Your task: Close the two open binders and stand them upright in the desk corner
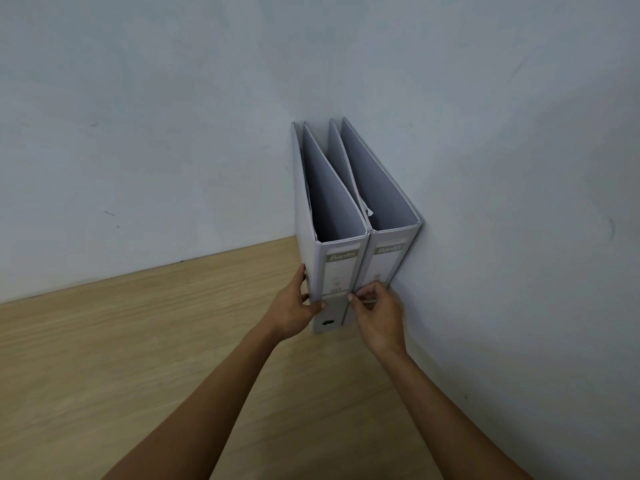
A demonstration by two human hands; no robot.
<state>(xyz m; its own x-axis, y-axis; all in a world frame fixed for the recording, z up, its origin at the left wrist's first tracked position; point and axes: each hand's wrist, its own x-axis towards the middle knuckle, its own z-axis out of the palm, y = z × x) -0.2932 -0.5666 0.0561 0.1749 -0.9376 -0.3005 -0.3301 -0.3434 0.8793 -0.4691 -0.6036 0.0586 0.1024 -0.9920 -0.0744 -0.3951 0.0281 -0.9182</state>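
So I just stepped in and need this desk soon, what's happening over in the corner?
A person is tidying two grey binders on the wooden desk. Both stand upright, side by side, spines facing out, tucked into the corner where the walls meet. The left hand grips the outer side of the left binder, while the right hand pinches at the bottom of the right binder. They appear closed; this looks like final straightening.

The right hand (375,315) covers the lower spine of the right binder (386,258), hiding where it meets the desk (138,341). The left hand (294,306) hides part of the left binder (337,268). Small print below each Bantex label is unreadable. Both forearms are cut off by the bottom edge.
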